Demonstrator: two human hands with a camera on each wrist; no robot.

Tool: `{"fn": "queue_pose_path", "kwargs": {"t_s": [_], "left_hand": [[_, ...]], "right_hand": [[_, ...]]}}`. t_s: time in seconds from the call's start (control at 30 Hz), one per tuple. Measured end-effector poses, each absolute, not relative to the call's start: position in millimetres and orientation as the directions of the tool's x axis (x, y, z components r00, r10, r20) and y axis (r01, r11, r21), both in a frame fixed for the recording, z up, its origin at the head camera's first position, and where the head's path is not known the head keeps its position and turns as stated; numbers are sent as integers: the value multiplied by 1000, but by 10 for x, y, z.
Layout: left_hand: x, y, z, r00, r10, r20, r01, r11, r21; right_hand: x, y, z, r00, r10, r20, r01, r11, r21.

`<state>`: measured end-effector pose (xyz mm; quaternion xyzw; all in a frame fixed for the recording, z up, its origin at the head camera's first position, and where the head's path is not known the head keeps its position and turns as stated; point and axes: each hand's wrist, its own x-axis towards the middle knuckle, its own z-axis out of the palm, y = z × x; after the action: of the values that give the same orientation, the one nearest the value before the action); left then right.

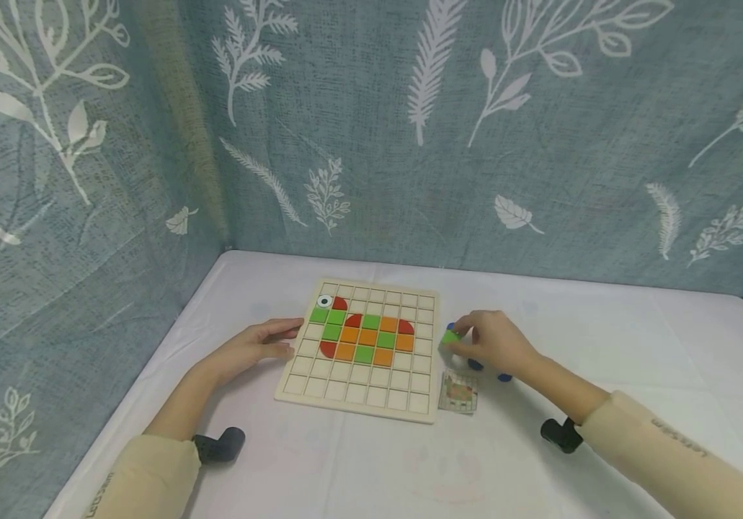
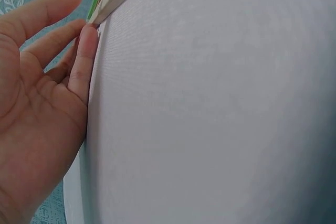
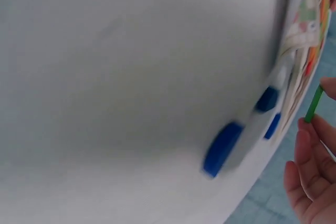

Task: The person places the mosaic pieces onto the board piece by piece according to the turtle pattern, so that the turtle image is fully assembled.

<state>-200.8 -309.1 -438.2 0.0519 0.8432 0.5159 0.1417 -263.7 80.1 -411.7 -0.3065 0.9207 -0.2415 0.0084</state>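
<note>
A wooden grid board (image 1: 358,393) lies flat on the table, with green, orange and red tiles set in several of its squares. One white round piece like an eye (image 1: 324,301) sits at its upper left. My left hand (image 1: 254,347) rests at the board's left edge, its fingers fairly straight. To the right of the board, my right hand (image 1: 496,342) pinches a green square tile (image 3: 315,104) between thumb and fingertips, held above the table. Blue pieces (image 3: 222,149) lie on the cloth beneath and around that hand, partly hidden by it in the head view.
A small picture card (image 1: 458,393) with a coloured grid pattern lies by the board's lower right corner. White cloth (image 1: 345,461) covers the table. A blue-green curtain (image 1: 371,144) with white leaf prints hangs behind and on the left.
</note>
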Motion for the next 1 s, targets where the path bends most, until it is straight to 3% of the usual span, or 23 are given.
{"fn": "queue_pose_path", "kwargs": {"t_s": [0.57, 1.0], "left_hand": [[-2032, -3119, -4412, -953, 236, -193, -64, 464, 883], [-2022, -3107, -4404, -953, 239, -186, -54, 469, 881]], "right_hand": [[-2435, 349, -4093, -788, -606, 103, -591, 701, -399], [-2408, 255, -4217, -710, -678, 190, -700, 650, -295]]}}
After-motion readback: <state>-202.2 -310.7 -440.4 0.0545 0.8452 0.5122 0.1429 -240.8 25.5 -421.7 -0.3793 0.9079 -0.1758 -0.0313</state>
